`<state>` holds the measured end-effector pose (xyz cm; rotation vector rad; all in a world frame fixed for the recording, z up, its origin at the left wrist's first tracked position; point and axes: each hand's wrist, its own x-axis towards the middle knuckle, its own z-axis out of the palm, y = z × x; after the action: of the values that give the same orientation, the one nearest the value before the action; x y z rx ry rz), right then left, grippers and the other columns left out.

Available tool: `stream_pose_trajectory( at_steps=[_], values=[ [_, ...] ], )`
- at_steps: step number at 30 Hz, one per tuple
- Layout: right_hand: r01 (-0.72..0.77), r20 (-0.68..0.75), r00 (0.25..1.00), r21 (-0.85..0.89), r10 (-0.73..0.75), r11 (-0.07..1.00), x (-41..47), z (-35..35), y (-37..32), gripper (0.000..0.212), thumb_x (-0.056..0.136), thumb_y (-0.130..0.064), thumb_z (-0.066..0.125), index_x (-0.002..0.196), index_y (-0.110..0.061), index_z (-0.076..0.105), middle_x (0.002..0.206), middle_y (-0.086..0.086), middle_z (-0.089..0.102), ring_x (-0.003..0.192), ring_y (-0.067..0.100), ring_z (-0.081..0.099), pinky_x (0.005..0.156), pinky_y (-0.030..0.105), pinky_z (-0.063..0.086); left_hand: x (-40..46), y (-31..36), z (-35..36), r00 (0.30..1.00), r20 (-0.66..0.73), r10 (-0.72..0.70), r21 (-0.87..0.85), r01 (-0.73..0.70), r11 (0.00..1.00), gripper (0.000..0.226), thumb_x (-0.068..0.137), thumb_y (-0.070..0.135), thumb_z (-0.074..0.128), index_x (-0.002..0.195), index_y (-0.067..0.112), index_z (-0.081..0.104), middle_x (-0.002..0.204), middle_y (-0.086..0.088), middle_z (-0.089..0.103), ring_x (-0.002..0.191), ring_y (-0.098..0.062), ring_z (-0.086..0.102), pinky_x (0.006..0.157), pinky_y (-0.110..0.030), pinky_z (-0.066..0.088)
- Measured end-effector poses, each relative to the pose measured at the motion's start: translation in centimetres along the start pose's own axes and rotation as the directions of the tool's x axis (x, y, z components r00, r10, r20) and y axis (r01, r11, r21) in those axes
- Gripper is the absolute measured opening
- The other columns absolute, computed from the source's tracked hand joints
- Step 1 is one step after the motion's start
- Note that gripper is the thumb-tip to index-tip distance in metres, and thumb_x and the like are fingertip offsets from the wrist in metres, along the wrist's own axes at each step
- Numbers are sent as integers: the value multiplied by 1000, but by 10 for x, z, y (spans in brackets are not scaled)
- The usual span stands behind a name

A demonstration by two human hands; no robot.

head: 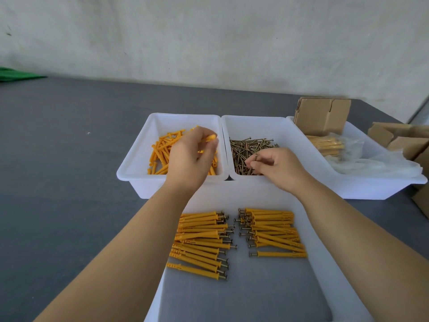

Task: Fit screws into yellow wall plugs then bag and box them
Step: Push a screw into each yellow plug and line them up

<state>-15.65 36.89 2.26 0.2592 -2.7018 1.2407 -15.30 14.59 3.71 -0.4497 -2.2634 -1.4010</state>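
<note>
Near tray: a white tray (pixel 329 263) sits closest to the person, with two rows of assembled plugs (pixel 202 240), screw heads turned inward toward the gap between the rows.
Left hand: the left hand (pixel 192 156) reaches over the left bin, fingers curled, pinching one yellow plug (pixel 210 137) at the fingertips.
Right hand: the right hand (pixel 276 166) dips into the middle bin, thumb and fingers pinching a screw (pixel 256 155).
Left bin: a white bin (pixel 137 159) holding loose yellow plugs (pixel 160 149).
Middle bin: a white bin (pixel 287 131), touching the left one, holding a heap of screws (pixel 246 145).
Right bin: a third bin (pixel 371 189) with bagged plugs (pixel 327 145) in clear plastic and a folded cardboard box (pixel 322 115).
Far right: more cardboard boxes (pixel 399 138) on the grey table (pixel 58 159).
</note>
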Motion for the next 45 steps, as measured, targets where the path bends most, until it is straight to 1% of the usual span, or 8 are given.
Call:
stream_pose_trajectory(
  at_steps=[4,8,11,17,21,27,36,45],
  values=[
    [42,-169,985,27,-37,999,-3,0,-5,20,95,-10,63,93,-27,72,89,-16,70,90,6,68,82,18,52,-6,5,2,999,28,-25,-98,28,995,47,89,48,65,126,21,58,84,15,67,83,2,63,74,-19,51],
    [73,-303,953,142,-27,987,-6,1,-15,26,96,-6,58,113,-25,63,85,-7,74,85,8,70,86,26,55,-4,5,3,997,-76,-19,6,20,1000,38,92,23,67,128,17,56,59,10,51,59,-3,54,61,-14,46],
    [107,-337,941,242,-19,964,-9,1,-23,33,96,-7,60,125,-23,55,84,-4,76,81,7,72,82,25,55,-3,3,2,997,-48,-52,-6,52,999,17,95,14,63,111,15,67,59,-6,55,62,-23,63,74,-37,55],
    [185,-393,919,483,23,856,-14,3,-38,22,99,-10,55,110,-28,58,88,-1,77,80,18,75,67,25,56,-9,11,12,983,181,-23,-185,57,981,13,94,5,62,102,9,72,100,-9,62,60,-12,68,60,-26,56],
    [189,-425,901,560,83,807,-14,3,-42,18,99,-11,55,109,-27,57,89,1,77,81,20,75,67,25,54,-13,13,18,957,289,-28,-299,118,947,14,93,0,62,103,8,68,84,-10,73,66,-15,69,63,-30,57],
    [178,-332,943,466,-15,867,-18,9,-43,14,96,-8,60,102,-20,65,87,-1,77,82,15,74,70,24,57,-14,14,17,954,295,-54,-361,164,918,21,92,1,64,113,7,63,84,-11,75,69,-17,71,67,-34,58],
    [228,-76,973,170,-218,959,-19,11,-45,14,84,-19,78,94,-29,77,84,3,74,78,28,69,75,51,57,-15,15,9,947,321,28,-243,54,969,37,80,6,58,114,18,48,75,-6,74,71,-24,70,68,-37,58],
    [306,263,931,-178,-255,935,-32,13,-58,8,80,-17,81,85,-23,80,75,-17,71,73,-5,65,67,7,47,-4,3,6,995,2,-96,3,96,995,16,88,13,47,102,22,49,76,2,64,62,-16,69,55,-37,51]
  ],
)
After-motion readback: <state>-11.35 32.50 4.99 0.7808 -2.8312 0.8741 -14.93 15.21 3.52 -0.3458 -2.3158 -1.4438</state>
